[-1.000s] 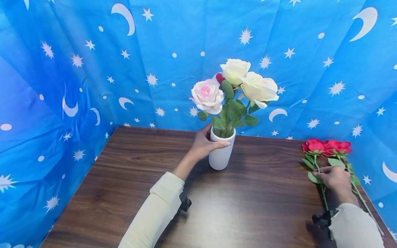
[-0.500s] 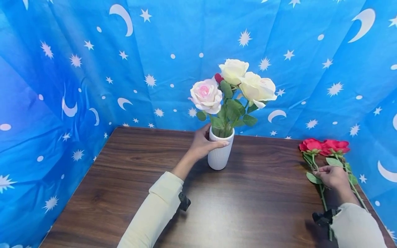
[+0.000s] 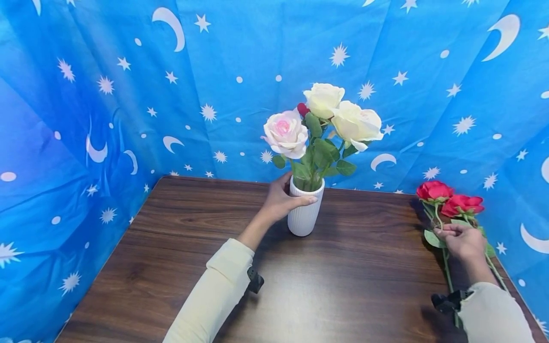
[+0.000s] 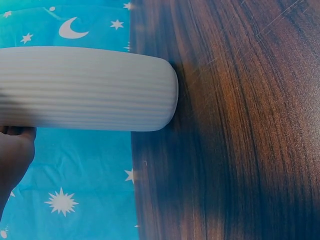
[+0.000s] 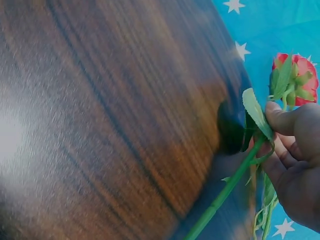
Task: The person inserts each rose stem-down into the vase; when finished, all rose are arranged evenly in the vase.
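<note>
In the head view my left hand (image 3: 285, 197) grips the white ribbed vase (image 3: 305, 216) near its rim, thumb across the front. The vase stands upright on the table and holds a pale pink rose (image 3: 286, 134), two cream roses (image 3: 324, 100) and a partly hidden red bloom (image 3: 303, 109). In the left wrist view the vase (image 4: 90, 90) fills the left side. At the far right my right hand (image 3: 465, 245) pinches the green stem of a red rose (image 3: 435, 191). A second red rose (image 3: 463, 206) lies beside it. The right wrist view shows the pinched stem (image 5: 225, 192) running down-left.
The dark wood table (image 3: 214, 214) spans the lower scene. Behind and beside it hangs a blue cloth (image 3: 240, 47) with white moons and stars. The second rose lies along the table's right edge. Both wrists wear small black cameras (image 3: 255, 280).
The red rose in my right hand has risen slightly, its bloom now standing a little above and apart from the other red rose. My left hand and the vase stay in place.
</note>
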Tool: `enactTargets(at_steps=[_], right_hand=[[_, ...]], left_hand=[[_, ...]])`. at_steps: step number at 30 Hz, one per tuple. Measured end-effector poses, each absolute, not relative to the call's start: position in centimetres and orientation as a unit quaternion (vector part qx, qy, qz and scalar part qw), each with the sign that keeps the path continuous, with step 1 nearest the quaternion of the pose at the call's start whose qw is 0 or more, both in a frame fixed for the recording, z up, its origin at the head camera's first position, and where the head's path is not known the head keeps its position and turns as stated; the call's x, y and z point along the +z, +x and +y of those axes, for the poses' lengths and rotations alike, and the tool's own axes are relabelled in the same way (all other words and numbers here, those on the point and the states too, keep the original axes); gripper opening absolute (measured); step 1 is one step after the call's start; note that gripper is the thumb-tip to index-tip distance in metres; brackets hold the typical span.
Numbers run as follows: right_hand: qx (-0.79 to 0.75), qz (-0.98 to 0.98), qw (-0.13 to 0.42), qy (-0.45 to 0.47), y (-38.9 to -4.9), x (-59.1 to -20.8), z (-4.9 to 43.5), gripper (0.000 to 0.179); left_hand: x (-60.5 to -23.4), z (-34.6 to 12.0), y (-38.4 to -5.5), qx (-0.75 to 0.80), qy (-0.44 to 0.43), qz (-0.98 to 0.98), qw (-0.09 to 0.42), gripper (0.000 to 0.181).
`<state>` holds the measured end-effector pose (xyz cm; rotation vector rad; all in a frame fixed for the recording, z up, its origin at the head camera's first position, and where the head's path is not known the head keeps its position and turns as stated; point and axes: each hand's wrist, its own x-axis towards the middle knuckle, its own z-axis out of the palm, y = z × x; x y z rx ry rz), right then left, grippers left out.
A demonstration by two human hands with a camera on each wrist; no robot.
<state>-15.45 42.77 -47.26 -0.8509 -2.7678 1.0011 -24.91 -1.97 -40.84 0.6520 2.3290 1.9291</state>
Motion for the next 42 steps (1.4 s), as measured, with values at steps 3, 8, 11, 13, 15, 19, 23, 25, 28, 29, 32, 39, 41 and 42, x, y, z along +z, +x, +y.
enactTargets(at_steps=[3,8,11,13,15,19,23,25,28,29,32,39,41,42], right_hand=[[0.325,-0.902,0.053,-0.278,-15.6,-46.7,42.5,0.044],[0.346,-0.893,0.073,-0.278,-15.9,-45.8,42.0,0.046],[0.367,-0.885,0.1,-0.269,-16.1,-45.1,41.6,0.027],[0.391,-0.873,0.123,-0.263,-16.3,-44.7,41.3,0.016],[0.423,-0.856,0.148,-0.257,-16.5,-44.2,40.9,0.024],[0.473,-0.816,0.223,-0.247,-17.0,-43.2,40.0,0.035],[0.486,-0.785,0.313,-0.223,-17.5,-42.4,38.7,0.037],[0.501,-0.767,0.346,-0.205,-17.7,-42.0,38.1,0.038],[0.527,-0.742,0.373,-0.182,-17.9,-41.4,37.4,0.04],[0.534,-0.736,0.378,-0.176,-17.9,-41.2,37.2,0.04],[0.533,-0.735,0.385,-0.165,-18.0,-40.5,36.6,0.041],[0.547,-0.723,0.395,-0.148,-17.9,-39.3,35.8,0.04],[0.551,-0.718,0.401,-0.143,-18.1,-39.2,35.9,0.04],[0.552,-0.716,0.404,-0.139,-18.2,-39.2,35.9,0.04]], left_hand=[[-40.9,-1.9,-24.9,0.625,0.211,0.751,0.023,0.07],[-40.9,-1.9,-24.9,0.626,0.211,0.75,0.02,0.07],[-40.8,-1.9,-24.8,0.625,0.208,0.752,0.02,0.071],[-40.8,-1.9,-24.8,0.625,0.206,0.753,0.021,0.071],[-40.8,-1.9,-24.8,0.626,0.207,0.752,0.022,0.071],[-40.8,-1.9,-24.8,0.627,0.209,0.75,0.023,0.071],[-40.8,-1.9,-24.8,0.628,0.21,0.749,0.021,0.07],[-40.9,-1.9,-24.9,0.628,0.209,0.749,0.021,0.071],[-40.9,-2.0,-24.9,0.628,0.208,0.75,0.021,0.071],[-40.9,-2.0,-24.8,0.627,0.208,0.75,0.021,0.071],[-40.9,-2.0,-24.8,0.629,0.208,0.749,0.02,0.071],[-41.0,-1.9,-24.9,0.628,0.213,0.748,0.019,0.071],[-41.0,-1.9,-24.9,0.627,0.212,0.749,0.019,0.071],[-41.1,-1.9,-24.9,0.628,0.212,0.749,0.019,0.071]])
